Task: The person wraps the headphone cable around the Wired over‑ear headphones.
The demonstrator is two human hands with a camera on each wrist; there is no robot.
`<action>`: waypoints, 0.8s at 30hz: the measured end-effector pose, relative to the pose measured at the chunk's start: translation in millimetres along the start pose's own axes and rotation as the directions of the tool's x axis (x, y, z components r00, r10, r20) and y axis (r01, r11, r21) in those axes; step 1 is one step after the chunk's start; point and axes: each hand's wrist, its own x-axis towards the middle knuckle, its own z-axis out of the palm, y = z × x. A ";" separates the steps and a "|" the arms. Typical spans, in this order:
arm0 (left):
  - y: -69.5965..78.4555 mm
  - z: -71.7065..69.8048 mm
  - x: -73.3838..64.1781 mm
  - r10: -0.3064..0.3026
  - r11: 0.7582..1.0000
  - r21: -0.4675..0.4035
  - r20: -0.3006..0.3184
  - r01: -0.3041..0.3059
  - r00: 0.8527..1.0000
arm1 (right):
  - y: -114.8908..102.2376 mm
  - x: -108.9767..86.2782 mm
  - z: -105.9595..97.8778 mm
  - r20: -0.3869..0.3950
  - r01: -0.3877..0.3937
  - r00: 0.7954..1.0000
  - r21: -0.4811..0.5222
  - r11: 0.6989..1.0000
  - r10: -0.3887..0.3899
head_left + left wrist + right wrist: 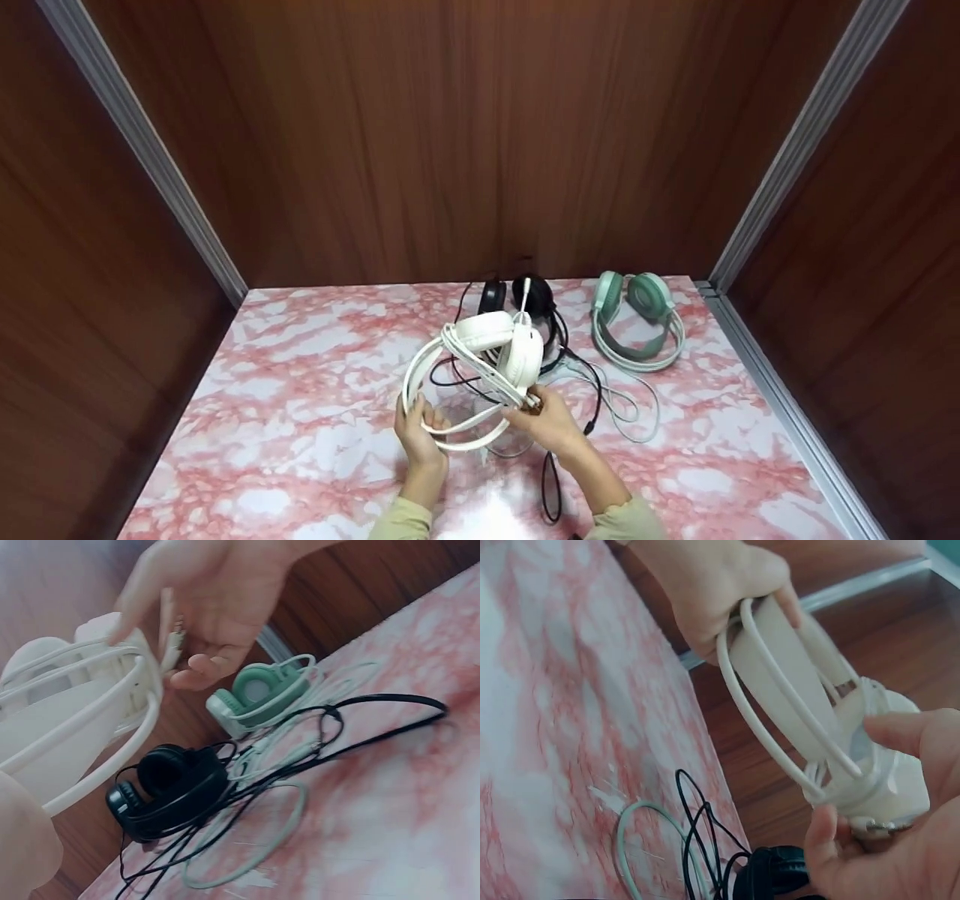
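A white headset [523, 356] with a boom microphone [525, 292] is held up above the table, its ear cups pointing away. My left hand [420, 435] grips its double-hoop headband [780, 690] on the left side. A white cable [472, 358] is wound across the ear cups. At the right cup, my right hand [551, 424] has its thumb against the wound cable, fingers curled around a white cable end with a metal audio plug [866, 826]. Behind it lies a black headset [534, 296], partly hidden by the white one.
At the back right lies a green headset [649, 296], with its pale green cable [652, 416] looping forward. A black cable [551, 495] trails toward the front. Wood-patterned panels [480, 150] and metal rails [780, 420] border the pink marbled table [300, 390].
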 end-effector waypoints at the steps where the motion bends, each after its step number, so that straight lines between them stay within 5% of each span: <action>1: -0.8 -1.1 -3.5 0.018 1.000 0.024 0.019 -0.019 1.000 | 0.7 0.3 2.3 -0.041 0.024 0.999 -0.053 0.998 -0.026; 3: -2.2 -3.3 -10.6 0.040 0.996 0.079 0.063 -0.045 0.997 | 2.7 2.2 5.7 -0.148 0.065 0.984 -0.200 0.978 -0.096; 6: -1.6 -6.4 -20.8 0.039 0.976 0.210 0.127 -0.065 0.991 | 6.0 4.8 6.7 -0.297 0.068 0.934 -0.395 0.916 -0.197; 10: 6.9 -12.5 -28.2 -0.017 0.923 0.376 0.255 -0.083 0.967 | 10.4 5.6 2.4 -0.367 0.076 0.892 -0.453 0.888 -0.263; 13: 17.3 -17.3 -27.3 -0.136 0.919 0.394 0.340 -0.010 0.930 | 14.1 5.1 -2.5 -0.343 0.123 0.888 -0.463 0.878 -0.306; 16: 27.9 -18.7 -19.8 -0.283 0.895 0.428 0.329 0.125 0.901 | 17.8 4.4 -5.5 -0.270 0.206 0.892 -0.473 0.856 -0.364; 21: 35.9 -19.5 -5.5 -0.475 0.772 0.573 0.232 0.275 0.849 | 27.5 1.4 -3.0 -0.120 0.339 0.886 -0.491 0.802 -0.448; 24: 35.6 -20.7 -1.6 -0.516 0.734 0.617 0.235 0.284 0.824 | 32.5 -0.7 0.1 -0.095 0.368 0.876 -0.503 0.782 -0.473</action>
